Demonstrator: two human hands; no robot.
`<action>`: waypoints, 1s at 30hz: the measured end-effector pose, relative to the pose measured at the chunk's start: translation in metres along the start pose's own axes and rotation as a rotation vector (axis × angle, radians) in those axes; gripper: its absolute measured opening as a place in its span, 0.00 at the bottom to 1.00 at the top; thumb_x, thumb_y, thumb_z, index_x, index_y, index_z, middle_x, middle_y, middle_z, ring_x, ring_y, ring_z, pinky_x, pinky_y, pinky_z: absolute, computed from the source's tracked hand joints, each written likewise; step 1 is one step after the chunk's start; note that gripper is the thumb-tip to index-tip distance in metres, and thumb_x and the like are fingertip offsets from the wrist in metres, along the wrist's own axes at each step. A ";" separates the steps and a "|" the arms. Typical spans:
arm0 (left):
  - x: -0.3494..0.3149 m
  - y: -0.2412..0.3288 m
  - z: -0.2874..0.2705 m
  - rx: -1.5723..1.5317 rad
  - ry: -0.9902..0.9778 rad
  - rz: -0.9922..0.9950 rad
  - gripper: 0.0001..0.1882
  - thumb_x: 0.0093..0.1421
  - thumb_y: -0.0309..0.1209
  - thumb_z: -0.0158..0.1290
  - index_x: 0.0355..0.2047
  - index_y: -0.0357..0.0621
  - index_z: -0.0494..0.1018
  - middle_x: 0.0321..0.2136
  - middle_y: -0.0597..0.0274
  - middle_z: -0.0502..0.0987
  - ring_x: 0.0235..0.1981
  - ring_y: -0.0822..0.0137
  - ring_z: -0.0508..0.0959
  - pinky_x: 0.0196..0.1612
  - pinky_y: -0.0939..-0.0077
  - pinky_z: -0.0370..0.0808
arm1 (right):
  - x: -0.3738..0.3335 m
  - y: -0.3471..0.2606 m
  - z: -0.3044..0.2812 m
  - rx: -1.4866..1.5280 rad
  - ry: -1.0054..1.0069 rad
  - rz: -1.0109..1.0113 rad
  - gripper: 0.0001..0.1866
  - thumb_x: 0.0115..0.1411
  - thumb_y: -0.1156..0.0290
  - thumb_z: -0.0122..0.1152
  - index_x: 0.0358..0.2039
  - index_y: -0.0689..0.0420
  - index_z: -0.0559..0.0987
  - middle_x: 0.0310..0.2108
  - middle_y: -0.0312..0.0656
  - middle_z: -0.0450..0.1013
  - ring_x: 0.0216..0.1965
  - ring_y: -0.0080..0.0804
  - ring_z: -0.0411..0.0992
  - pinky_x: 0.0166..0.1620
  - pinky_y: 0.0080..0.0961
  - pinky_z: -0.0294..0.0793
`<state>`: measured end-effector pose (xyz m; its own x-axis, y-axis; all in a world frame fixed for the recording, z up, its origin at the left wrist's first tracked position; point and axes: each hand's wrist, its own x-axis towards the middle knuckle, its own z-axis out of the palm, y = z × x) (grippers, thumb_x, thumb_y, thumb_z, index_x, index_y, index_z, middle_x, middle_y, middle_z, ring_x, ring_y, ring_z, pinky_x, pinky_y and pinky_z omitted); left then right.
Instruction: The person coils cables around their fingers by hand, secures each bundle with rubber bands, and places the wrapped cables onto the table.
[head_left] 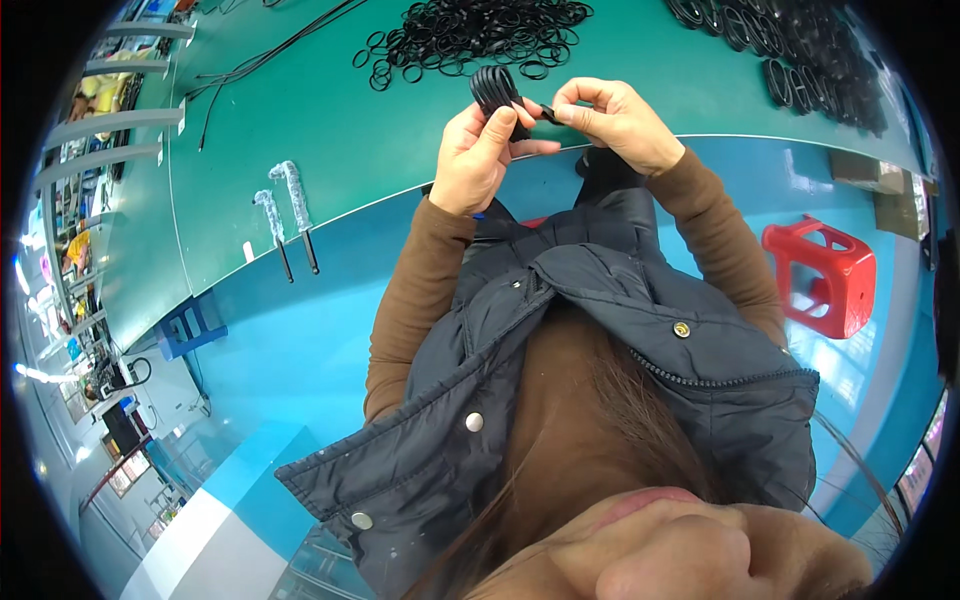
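Observation:
My left hand (474, 158) is closed around a looped bundle of black cable (492, 90), over the table's near edge. The loops stick up past the thumb and fingers. My right hand (622, 122) pinches a short black piece (547, 115) beside the bundle, between thumb and forefinger. Whether that piece is a cable end or a band I cannot tell. Just beyond both hands, a heap of loose black rings (470, 38) lies on the green table (330, 110).
Rows of black coiled bundles (800, 85) lie at the table's far right. Long black cables (262, 68) and two plastic-wrapped handled tools (292, 195) are on the left. A red stool (825, 275) and cardboard boxes (880, 185) stand at right, a blue stool (190, 328) at left.

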<state>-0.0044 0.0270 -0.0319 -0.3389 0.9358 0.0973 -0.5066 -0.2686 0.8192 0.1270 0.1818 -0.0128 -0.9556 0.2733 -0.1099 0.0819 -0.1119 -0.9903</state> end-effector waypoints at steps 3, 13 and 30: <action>-0.004 0.002 -0.006 -0.077 0.066 -0.044 0.12 0.65 0.34 0.44 0.35 0.35 0.68 0.41 0.56 0.70 0.42 0.61 0.73 0.29 0.70 0.78 | 0.003 0.001 0.007 -0.069 0.030 0.056 0.09 0.59 0.65 0.54 0.31 0.58 0.75 0.20 0.25 0.65 0.21 0.12 0.58 0.23 0.13 0.56; -0.009 0.020 -0.012 -0.138 -0.035 -0.167 0.12 0.64 0.38 0.47 0.32 0.41 0.70 0.37 0.60 0.70 0.32 0.72 0.71 0.31 0.81 0.68 | -0.002 0.003 0.024 0.372 -0.387 0.067 0.07 0.63 0.71 0.49 0.33 0.61 0.73 0.32 0.38 0.72 0.14 0.11 0.56 0.16 0.10 0.52; 0.003 0.029 0.001 0.554 -0.294 -0.279 0.11 0.65 0.32 0.43 0.35 0.35 0.69 0.28 0.64 0.71 0.28 0.73 0.71 0.34 0.78 0.70 | 0.019 -0.070 0.011 -1.285 -0.345 -0.384 0.41 0.44 0.78 0.63 0.60 0.44 0.60 0.28 0.43 0.74 0.27 0.44 0.72 0.30 0.36 0.70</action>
<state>-0.0196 0.0222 -0.0073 0.0148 0.9971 -0.0744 -0.0370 0.0749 0.9965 0.1000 0.1847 0.0555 -0.9829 -0.1823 0.0245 -0.1790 0.9170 -0.3566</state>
